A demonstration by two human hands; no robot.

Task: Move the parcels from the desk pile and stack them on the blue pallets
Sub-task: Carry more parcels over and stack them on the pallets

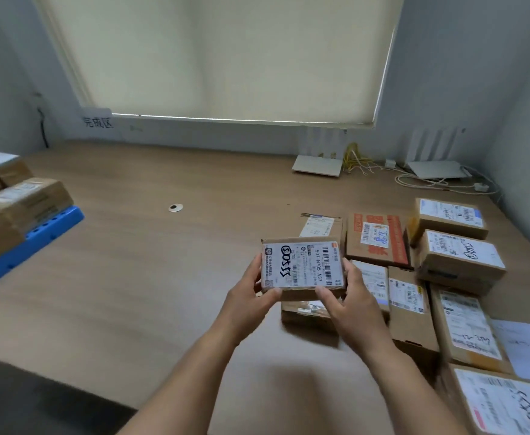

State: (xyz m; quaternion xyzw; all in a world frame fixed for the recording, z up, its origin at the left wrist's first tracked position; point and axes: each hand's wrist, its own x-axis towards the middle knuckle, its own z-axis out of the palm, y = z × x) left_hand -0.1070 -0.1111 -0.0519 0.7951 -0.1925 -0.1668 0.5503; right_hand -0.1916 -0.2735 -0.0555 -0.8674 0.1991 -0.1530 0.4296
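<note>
A small brown parcel (pixel 303 265) with a white shipping label is held above the desk, label up. My left hand (pixel 251 296) grips its left end and my right hand (pixel 348 296) grips its right end, thumbs on the near edge. Under it lies another brown parcel (pixel 307 313). The desk pile (pixel 445 277) of several cardboard parcels spreads along the right side. At the far left a blue pallet (pixel 37 237) carries several stacked brown parcels (pixel 21 199).
The wooden desk (pixel 131 277) runs to the wall under a drawn window blind. Two white routers (pixel 318 164) with yellow and white cables sit at the back right. A small round cable hole (pixel 175 207) lies mid-desk. White paper (pixel 527 343) lies at right.
</note>
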